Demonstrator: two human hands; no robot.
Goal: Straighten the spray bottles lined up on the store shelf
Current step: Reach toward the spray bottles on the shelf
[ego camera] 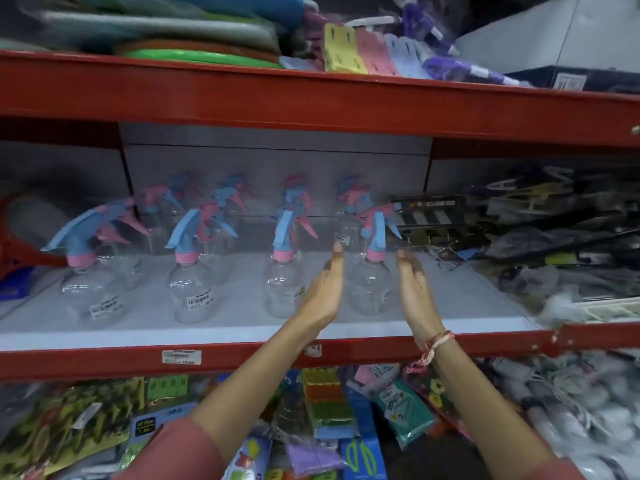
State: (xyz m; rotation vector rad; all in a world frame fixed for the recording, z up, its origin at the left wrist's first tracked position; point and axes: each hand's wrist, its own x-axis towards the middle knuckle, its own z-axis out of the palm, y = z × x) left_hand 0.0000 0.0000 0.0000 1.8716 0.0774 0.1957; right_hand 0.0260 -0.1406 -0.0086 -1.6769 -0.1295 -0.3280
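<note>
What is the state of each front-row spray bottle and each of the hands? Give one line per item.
Far-left bottle: tilted, empty.
Second bottle: upright, empty.
Third bottle: upright, empty.
Fourth bottle: upright, empty, between the hands.
Left hand: open, flat.
Right hand: open, flat.

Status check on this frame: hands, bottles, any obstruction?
Left hand and right hand open, flanking rightmost front spray bottle, no grip. Front row upright. Clutter pile right of the row.
</note>
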